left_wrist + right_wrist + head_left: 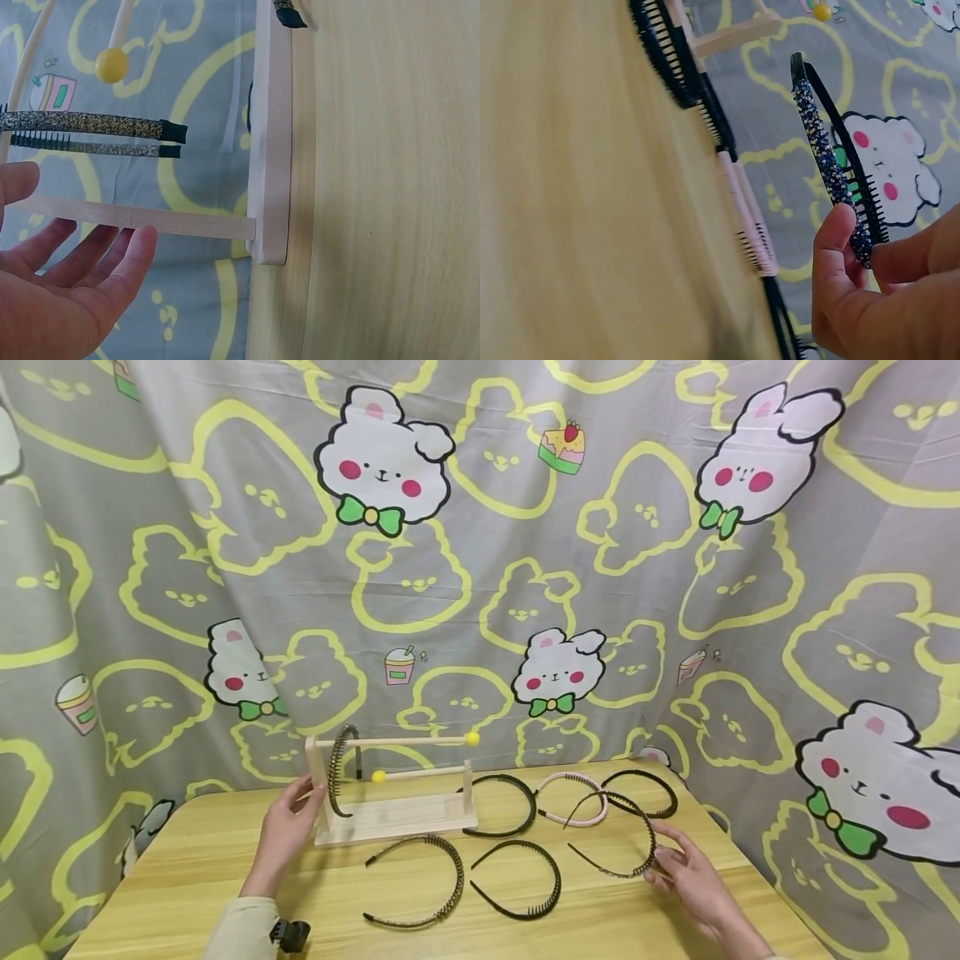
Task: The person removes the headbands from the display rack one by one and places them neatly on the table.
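My left hand [288,817] holds the left upright of a pale wooden rack [405,817], thumb on one side and fingertips at the other edge. In the left wrist view those fingers [124,270] lie lightly bent against the wood. A glittery toothed headband [337,772] hangs on the rack's upper rod, close to this hand. Over the table's right side, my right hand [686,872] pinches a dark headband with speckled glitter [821,139] between thumb and fingers. That headband is raised off the table, its open ends pointing left.
On the wooden table [592,927] lie a glittery headband [453,872], a black one [555,877], another black one [532,806], a pink one [573,777] and a black one [671,793] at the far right. Yellow balls [472,738] cap the rods. A patterned curtain [480,568] hangs behind.
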`<control>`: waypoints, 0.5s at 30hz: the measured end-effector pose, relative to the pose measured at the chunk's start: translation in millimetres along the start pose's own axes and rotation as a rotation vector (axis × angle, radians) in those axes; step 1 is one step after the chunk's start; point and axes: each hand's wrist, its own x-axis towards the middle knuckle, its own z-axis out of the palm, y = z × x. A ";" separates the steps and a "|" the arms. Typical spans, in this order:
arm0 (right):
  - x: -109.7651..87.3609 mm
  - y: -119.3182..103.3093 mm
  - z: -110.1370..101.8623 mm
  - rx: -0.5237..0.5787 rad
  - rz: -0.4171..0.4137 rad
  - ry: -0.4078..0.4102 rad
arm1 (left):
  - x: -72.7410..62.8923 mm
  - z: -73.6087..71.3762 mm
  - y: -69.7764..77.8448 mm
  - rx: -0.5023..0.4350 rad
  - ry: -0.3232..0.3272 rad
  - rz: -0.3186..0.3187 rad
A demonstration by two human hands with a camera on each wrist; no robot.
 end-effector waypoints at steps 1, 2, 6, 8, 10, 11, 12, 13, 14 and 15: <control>1.4 2.8 0.8 0.009 0.010 0.000 | 0.2 0.0 -0.1 0.002 0.001 0.001; 2.6 5.7 1.6 0.012 0.018 -0.003 | 0.2 0.0 -0.1 0.003 0.002 0.003; 6.2 14.0 5.8 0.020 0.040 0.013 | 0.0 0.2 -0.6 0.006 0.001 0.006; 7.7 16.9 7.6 0.015 0.046 0.029 | -0.3 0.3 -0.5 0.010 0.001 0.006; 9.0 19.3 8.9 0.008 0.045 0.037 | -0.3 0.4 -0.5 0.013 0.002 0.005; 9.6 20.5 9.5 0.012 0.048 0.047 | -0.4 0.5 -0.4 0.016 0.002 0.004; 10.3 21.6 10.0 0.009 0.048 0.050 | -0.4 0.5 -0.3 0.018 0.003 0.003; 10.8 22.8 10.4 0.011 0.048 0.056 | -0.5 0.5 -0.1 0.019 0.004 0.003; 11.5 24.0 10.7 0.012 0.047 0.059 | -0.4 0.5 0.0 0.019 0.003 0.003; 11.8 24.8 11.2 0.013 0.045 0.061 | -0.4 0.4 0.1 0.018 0.003 0.002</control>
